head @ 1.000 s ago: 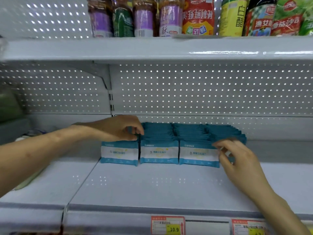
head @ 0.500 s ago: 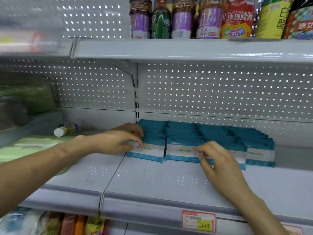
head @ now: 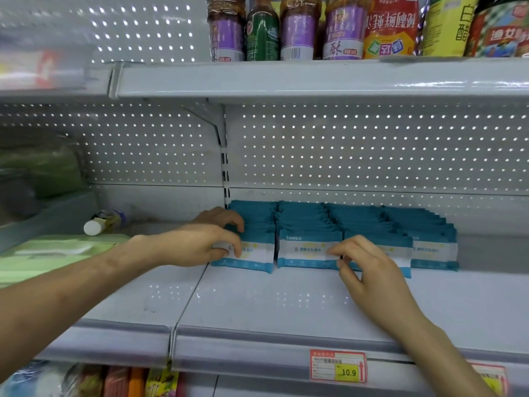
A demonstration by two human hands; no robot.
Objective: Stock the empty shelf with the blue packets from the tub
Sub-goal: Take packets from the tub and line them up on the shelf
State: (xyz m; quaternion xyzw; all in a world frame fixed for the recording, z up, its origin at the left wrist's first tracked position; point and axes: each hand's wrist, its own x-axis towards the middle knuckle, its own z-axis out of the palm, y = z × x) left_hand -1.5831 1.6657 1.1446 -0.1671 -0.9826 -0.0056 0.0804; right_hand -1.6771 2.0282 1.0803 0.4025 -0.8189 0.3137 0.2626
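The shelf [head: 286, 305] lies bare in front of the packets [head: 357, 222] along its whole front edge, and bare again to their right. Four rows of packets fill the rear, running back toward the pegboard [head: 343, 156]. Above them the gap stands open up to the upper shelf [head: 286, 78]. In the left bay a lying bottle [head: 100, 223] and green packs [head: 43, 253] take room. The left hand [head: 200, 245] and right hand [head: 372, 270] block the front packets.
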